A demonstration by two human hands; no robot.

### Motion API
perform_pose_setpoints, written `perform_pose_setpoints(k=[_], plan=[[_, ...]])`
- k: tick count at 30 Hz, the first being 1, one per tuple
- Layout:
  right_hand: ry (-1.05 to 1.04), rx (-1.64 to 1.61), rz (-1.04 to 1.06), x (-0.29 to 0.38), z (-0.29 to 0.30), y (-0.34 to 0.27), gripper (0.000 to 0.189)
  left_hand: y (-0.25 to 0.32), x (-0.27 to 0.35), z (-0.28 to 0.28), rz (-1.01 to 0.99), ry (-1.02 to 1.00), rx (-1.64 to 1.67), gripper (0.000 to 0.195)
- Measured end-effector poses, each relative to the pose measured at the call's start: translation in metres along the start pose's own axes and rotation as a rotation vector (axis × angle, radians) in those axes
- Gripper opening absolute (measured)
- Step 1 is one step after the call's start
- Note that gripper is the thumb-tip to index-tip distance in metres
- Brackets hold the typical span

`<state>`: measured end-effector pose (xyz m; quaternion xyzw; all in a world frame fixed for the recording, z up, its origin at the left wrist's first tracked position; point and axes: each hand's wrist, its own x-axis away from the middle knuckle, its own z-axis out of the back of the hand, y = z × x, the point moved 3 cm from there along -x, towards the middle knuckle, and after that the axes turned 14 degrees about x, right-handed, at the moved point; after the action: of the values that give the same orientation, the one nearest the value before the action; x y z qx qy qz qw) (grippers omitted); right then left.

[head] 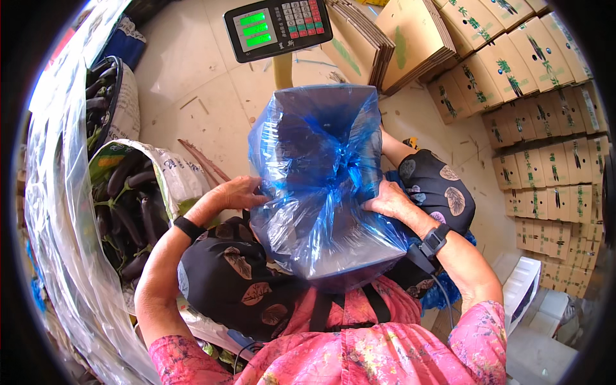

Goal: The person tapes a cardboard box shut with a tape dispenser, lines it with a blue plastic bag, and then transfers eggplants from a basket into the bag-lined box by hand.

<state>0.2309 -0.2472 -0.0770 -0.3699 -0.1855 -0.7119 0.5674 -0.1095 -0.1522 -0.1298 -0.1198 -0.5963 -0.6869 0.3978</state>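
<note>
A blue plastic bag (313,226) wraps a box-shaped load in front of me, its film gathered into a knot-like bunch at the middle of the top. What lies inside looks dark and cannot be made out. My left hand (239,192) holds the bag's left side, fingers against the film. On the opposite side my right hand (389,198) grips it, with the thumb on the top edge. Behind the load stands a weighing scale's display (276,29), lit green, on a post (282,71). The load hides whatever supports it.
Woven sacks (180,173) of eggplants (127,211) stand at left beside clear plastic sheeting (67,231). Flattened cartons (356,43) lean beyond the scale. Printed cardboard boxes (510,77) are stacked at right, above a white crate (523,284). Scraps lie on the tiled floor (187,57).
</note>
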Motion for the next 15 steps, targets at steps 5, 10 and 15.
perform_pose_setpoints(k=[5, 10, 15], plan=[[0.043, 0.425, 0.049, 0.046, 0.037, -0.013, 0.070, -0.005, 0.025, 0.017, 0.009, 0.029, -0.098, 0.029], [0.427, 0.500, 0.332, 0.073, 0.055, -0.017, 0.035, 0.099, 0.081, 0.052, -0.217, 0.504, 0.050, 0.015], [0.663, 0.350, 0.691, 0.063, 0.041, -0.066, 0.053, 0.184, 0.045, 0.022, -0.800, 0.494, -0.404, 0.062]])
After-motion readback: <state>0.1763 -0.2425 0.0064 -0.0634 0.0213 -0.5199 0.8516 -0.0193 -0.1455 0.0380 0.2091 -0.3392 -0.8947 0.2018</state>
